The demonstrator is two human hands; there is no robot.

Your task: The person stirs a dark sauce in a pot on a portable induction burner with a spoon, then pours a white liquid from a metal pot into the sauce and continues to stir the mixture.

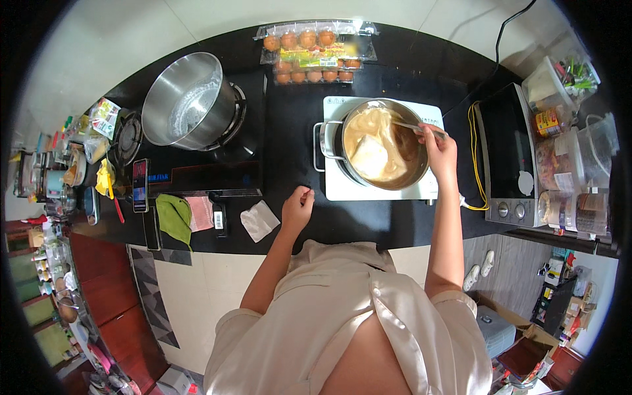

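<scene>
My right hand [440, 150] is closed on the handle of a slim metal utensil [411, 126]. Its lower end dips into a steel pot [331, 140], where the contents hide its shape. Light brown, creamy liquid [395, 168] fills the pot, with a pale mass [368, 158] at its left and a darker brown patch on the right. Beneath the pot is a white portable cooktop [382, 193]. My left hand [298, 205] rests closed near the counter's front edge, with nothing visible in it. A folded white paper napkin [259, 221] lies to its left.
A large steel pot [191, 105] holding clear liquid stands on a gas stove at left. Egg cartons [316, 52] sit at the back. To the right are a microwave [510, 158] and a yellow cable [475, 158]. A phone [140, 185] and a green cloth [172, 220] lie at left.
</scene>
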